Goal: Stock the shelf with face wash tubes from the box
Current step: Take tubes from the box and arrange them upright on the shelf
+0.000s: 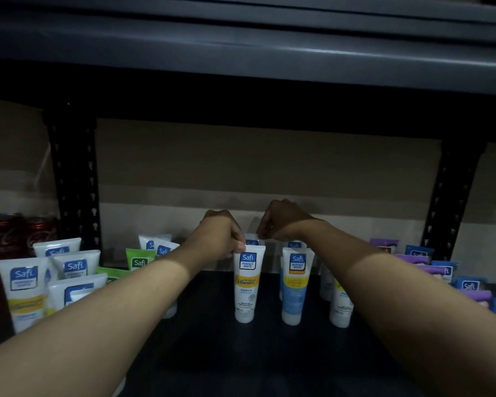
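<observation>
both arms reach into the dim shelf (209, 333), its dark board under a grey upper shelf (241, 50). the left hand (219, 234) pinches the flat top edge of a white yellow-banded tube (246, 287), thumb and fingers closed on the crimp; the tube stands upright on its cap near the middle of the board. directly behind it the top of a second tube (252, 242) pokes up between the two hands. the right hand (282, 222) hangs over that spot with its fingers curled downward, and in this poor light i cannot tell whether they clasp the second tube or only hover at it. just to the right stands a blue-banded tube (295, 290), upright, apart from the held one. a cluster of white tubes (23, 285) crowds the left end, with green tubes (139, 260) behind them and red cans (9, 227) at the far left. purple and blue packs (413, 259) run along the right side.
</observation>
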